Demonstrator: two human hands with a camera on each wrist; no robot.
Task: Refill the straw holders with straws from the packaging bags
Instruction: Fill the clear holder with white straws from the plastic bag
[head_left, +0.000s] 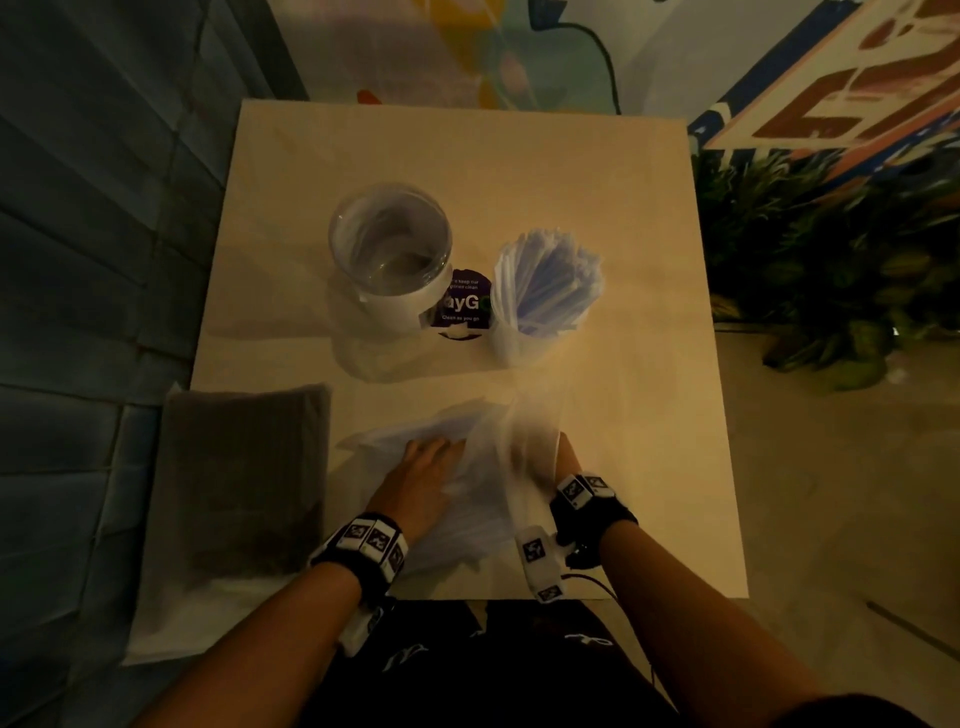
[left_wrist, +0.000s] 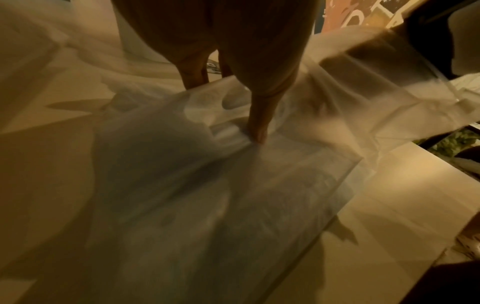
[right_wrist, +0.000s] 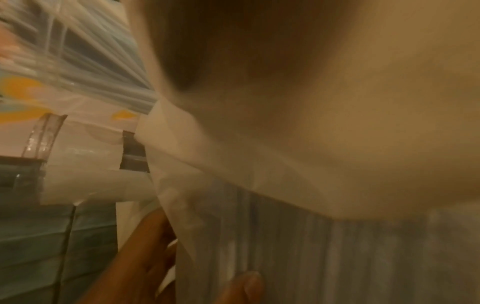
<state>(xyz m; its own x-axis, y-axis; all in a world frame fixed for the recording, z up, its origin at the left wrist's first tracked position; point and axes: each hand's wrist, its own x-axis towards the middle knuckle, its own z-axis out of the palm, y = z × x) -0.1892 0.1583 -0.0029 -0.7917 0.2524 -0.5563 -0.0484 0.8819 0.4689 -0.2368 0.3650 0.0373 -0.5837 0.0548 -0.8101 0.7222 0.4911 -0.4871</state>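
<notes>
A translucent straw bag (head_left: 467, 514) with pale straws lies at the table's near edge. My left hand (head_left: 426, 473) holds it down, thumb (left_wrist: 257, 127) on top and fingers slipped under the film edge. My right hand (head_left: 565, 454) lifts the bag's loose film (head_left: 530, 415) upward; its fingers are hidden behind the blurred film (right_wrist: 311, 123). Behind stand a clear, nearly empty straw holder (head_left: 389, 244) and a second holder (head_left: 545, 280) packed with wrapped straws.
A bag of dark straws (head_left: 244, 478) lies at the table's left front corner. A purple sign (head_left: 465, 304) stands between the two holders. The pale table (head_left: 649, 415) has plants (head_left: 831, 260) to its right and a blue wall on the left.
</notes>
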